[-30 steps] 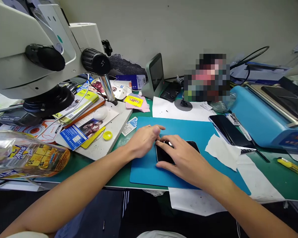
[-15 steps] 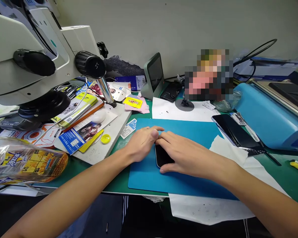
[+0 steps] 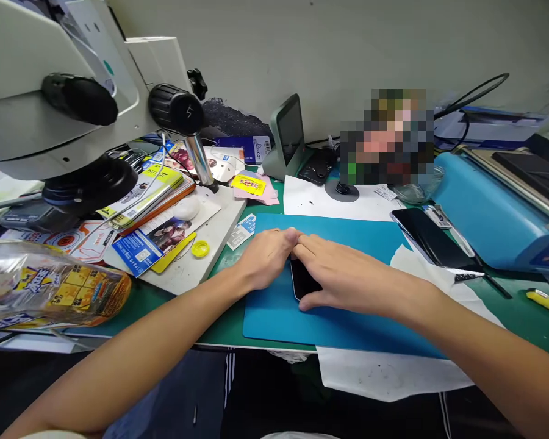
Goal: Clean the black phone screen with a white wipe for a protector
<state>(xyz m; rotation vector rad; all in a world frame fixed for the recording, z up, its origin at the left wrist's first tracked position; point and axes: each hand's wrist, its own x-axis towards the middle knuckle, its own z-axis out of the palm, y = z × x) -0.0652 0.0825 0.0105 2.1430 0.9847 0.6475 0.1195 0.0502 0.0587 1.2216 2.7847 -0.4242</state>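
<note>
A black phone [image 3: 302, 281] lies on a blue mat [image 3: 348, 235] near the table's front edge. My right hand [image 3: 343, 274] lies flat on top of it, fingers stretched out and together, and covers most of the phone. My left hand [image 3: 268, 256] rests on the mat just left of it. Its fingers are curled and its thumb presses against the phone's far left corner, touching my right fingertips. Only the phone's near left end shows.
A white microscope [image 3: 50, 97] looms at the left over a pile of cards and packets. A snack bag [image 3: 41, 286] lies front left. A second dark phone [image 3: 427, 235], white paper [image 3: 439, 274], a blue machine [image 3: 480, 213] and a yellow tool [image 3: 546, 302] are on the right.
My right hand slid left and flattened over the phone, hiding more of it. Its fingertips now meet my left thumb at the phone's far corner.
</note>
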